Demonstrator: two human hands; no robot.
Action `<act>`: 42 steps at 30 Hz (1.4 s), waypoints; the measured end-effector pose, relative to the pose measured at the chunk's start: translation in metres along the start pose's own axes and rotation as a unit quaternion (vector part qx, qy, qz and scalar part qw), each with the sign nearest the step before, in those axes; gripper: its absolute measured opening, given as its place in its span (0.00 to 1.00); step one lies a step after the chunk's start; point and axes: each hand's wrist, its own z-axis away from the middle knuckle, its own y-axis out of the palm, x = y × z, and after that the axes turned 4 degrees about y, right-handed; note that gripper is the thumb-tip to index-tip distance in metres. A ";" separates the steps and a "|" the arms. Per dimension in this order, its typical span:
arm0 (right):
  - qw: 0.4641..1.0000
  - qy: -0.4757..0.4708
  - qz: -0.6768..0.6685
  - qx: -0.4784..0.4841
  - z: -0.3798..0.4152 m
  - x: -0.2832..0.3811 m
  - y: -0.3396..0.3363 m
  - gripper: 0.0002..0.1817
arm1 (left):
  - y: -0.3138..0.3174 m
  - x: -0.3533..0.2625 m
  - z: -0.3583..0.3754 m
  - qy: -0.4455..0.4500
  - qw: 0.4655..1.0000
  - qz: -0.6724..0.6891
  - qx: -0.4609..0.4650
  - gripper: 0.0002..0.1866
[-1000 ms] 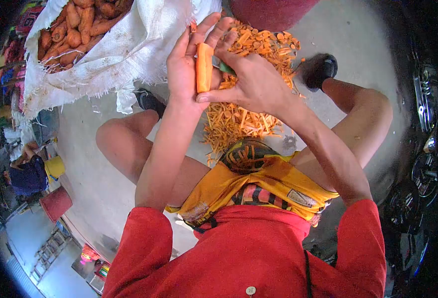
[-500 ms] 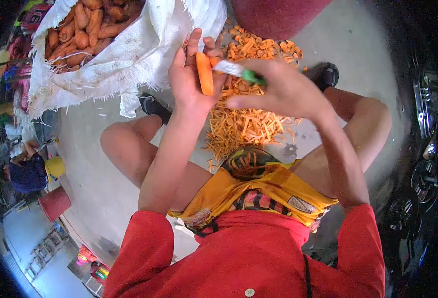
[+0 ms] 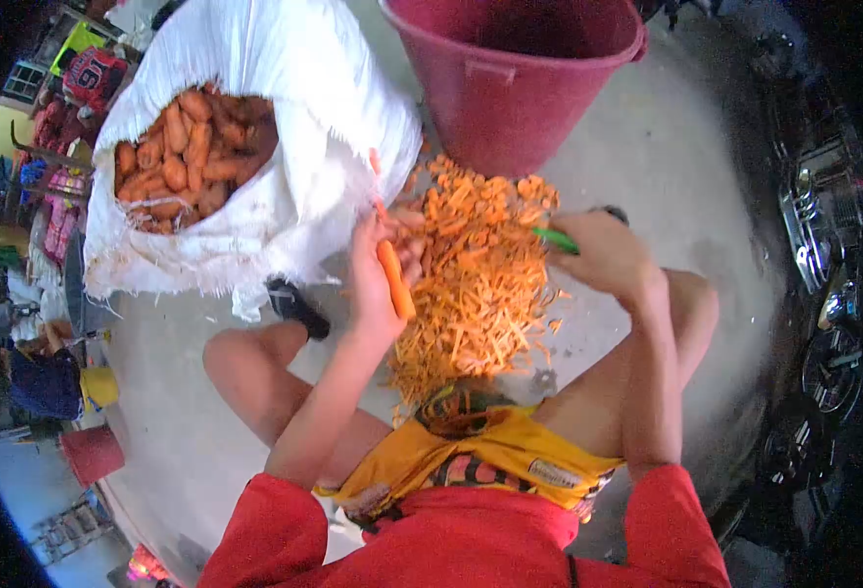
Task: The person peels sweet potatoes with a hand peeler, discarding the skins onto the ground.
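A peeled carrot (image 3: 395, 281) lies across the palm of my left hand (image 3: 377, 269), its fingers curled around it. To the right, apart from the carrot, my right hand (image 3: 603, 257) is closed on the green handle of a knife (image 3: 557, 241); its blade is hard to make out against the orange heap. Between and beyond both hands, a pile of carrot strips and round slices (image 3: 485, 304) covers the floor between my legs.
A white woven sack (image 3: 324, 127) at the far left gapes open, full of whole carrots (image 3: 191, 157). A dark red bucket (image 3: 520, 108) stands behind the pile. Motorcycle-like metal parts (image 3: 828, 363) line the right side. Another person (image 3: 45, 377) is at the left.
My right hand and the knife have moved away from the carrot to the right. The view has tilted up, bringing more of the bucket and sack into sight. The left hand still holds the carrot.
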 end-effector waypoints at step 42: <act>0.904 -0.011 -0.409 -0.122 -0.053 0.082 -0.020 0.19 | -0.083 -0.221 -0.089 0.225 0.552 -0.803 0.007 0.28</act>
